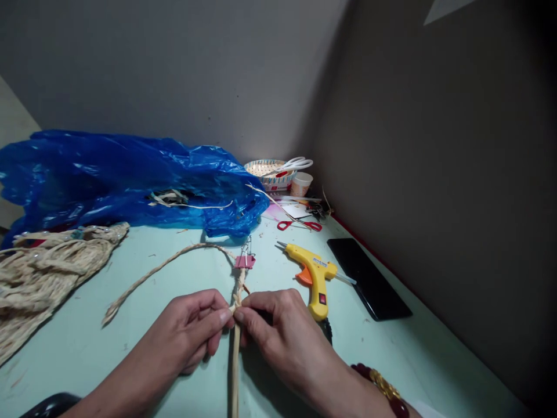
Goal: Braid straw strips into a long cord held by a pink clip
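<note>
Both hands meet at a pale straw-like braid (241,283) in the middle of the table. My left hand (195,331) pinches a strand at the braid's lower end between thumb and forefinger. From the other side my right hand (278,334) pinches the strands at the same spot, its fingertips partly hidden. A pink binder clip (245,262) grips the top of the braid. One twisted cord (156,269) curves away to the left from the clip. Below my fingers a long straight strand (235,371) runs toward the table's front edge.
A yellow glue gun (319,273) and a black phone (368,278) lie to the right. Red-handled scissors (300,224), a paper cup (301,183) and a basket (265,168) are at the back. Blue plastic bag (108,174) and woven straw piece (56,273) occupy the left.
</note>
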Motion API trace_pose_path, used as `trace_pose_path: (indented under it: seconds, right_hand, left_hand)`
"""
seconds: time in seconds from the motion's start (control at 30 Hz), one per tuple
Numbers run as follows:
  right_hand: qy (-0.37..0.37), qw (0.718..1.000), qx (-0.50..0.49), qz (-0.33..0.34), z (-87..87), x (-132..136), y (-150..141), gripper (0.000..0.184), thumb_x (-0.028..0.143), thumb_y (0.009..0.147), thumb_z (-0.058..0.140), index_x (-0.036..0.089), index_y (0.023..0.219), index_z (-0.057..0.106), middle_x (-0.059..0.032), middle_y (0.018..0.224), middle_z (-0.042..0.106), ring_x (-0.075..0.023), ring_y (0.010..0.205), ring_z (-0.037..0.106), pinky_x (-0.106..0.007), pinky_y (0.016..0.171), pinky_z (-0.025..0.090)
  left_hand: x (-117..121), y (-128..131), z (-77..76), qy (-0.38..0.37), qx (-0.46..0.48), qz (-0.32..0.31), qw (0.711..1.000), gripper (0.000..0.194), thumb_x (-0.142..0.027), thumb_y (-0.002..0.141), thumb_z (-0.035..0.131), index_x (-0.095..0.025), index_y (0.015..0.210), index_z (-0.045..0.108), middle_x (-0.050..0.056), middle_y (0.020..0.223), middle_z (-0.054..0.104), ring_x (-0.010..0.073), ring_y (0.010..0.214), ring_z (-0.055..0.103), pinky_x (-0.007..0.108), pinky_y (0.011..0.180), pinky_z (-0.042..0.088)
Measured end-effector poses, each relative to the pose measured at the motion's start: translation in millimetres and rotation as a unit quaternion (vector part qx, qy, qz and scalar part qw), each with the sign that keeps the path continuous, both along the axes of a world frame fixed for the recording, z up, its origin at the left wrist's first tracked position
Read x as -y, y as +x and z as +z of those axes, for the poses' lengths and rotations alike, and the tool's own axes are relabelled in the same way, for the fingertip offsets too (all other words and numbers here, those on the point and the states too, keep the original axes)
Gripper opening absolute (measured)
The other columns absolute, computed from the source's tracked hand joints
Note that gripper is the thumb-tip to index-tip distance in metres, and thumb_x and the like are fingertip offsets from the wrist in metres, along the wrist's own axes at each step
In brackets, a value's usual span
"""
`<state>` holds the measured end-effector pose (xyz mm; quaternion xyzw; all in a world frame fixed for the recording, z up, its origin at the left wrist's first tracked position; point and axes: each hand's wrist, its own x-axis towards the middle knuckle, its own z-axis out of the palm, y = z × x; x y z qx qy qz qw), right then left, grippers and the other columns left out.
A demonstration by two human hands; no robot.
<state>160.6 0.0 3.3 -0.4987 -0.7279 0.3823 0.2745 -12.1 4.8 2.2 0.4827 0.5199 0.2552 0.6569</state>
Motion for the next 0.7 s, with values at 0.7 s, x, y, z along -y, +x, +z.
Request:
trace_pose_path:
  seconds: [0.7]
  right_hand:
    - [-0.022,0.997,-0.07,-0.015,-5.7,3.0,-5.2,0.032,0.015,0.087,0.047,0.016,0.055,0.04,0.0053,0.053,0.039,-0.0091,0.056,0.031,-0.023,0.054,0.027]
  left_hand:
    - [37.1,11.7,-14.8,0.436,-0.369,-0.038,0.82,0.028,-0.027,0.095,0.041,-0.023,0.072,0.054,-0.001,0.065,0.059,0.0159,0.057,0.058,0.027,0.055,0.04]
